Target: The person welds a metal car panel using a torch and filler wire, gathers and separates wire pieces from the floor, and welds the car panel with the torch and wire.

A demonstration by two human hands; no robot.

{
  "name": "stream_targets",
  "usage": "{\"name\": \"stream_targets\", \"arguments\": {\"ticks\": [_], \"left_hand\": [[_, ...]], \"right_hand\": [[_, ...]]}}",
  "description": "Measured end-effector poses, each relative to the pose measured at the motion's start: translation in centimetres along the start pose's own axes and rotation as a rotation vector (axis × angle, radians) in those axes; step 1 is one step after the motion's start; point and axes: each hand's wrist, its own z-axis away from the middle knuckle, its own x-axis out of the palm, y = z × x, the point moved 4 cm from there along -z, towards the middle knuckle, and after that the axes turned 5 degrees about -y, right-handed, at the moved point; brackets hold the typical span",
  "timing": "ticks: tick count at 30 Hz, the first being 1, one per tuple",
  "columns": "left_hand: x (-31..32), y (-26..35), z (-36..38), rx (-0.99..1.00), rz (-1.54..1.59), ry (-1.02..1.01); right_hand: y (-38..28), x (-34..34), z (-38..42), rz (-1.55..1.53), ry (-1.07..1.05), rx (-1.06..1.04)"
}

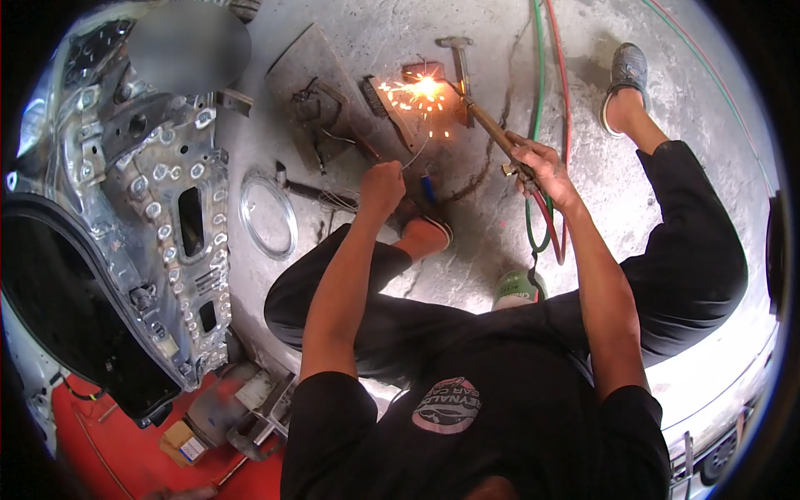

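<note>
My right hand [542, 169] is closed round the handle of a brass gas torch [490, 125], whose tip points up and left. Bright sparks and a glow spread from the tip over a small metal piece [414, 70] on the concrete floor. In my closed left hand [383, 192] is a thin filler wire [419, 152]. Its front end reaches towards the sparks, and its loose loops trail behind the hand. A wire brush [392, 112] lies just left of the sparks. Beside the metal piece lies a hammer [461, 62]. The glare hides the exact spot under the flame.
Green [539, 92] and red [562, 92] hoses run along the floor to the torch. A metal plate [297, 60], a clamp-like tool [333, 104], a wire coil [268, 218] and a blue object [428, 188] lie around. A bare car body [154, 179] stands left; a green can [518, 288] sits between my legs.
</note>
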Motion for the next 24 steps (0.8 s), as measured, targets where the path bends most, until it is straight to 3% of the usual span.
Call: {"name": "stream_targets", "arguments": {"ticks": [24], "left_hand": [[0.0, 0.0, 0.1, 0.043, -0.003, 0.057]], "right_hand": [[-1.0, -0.4, 0.4, -0.045, 0.071, -0.074]]}}
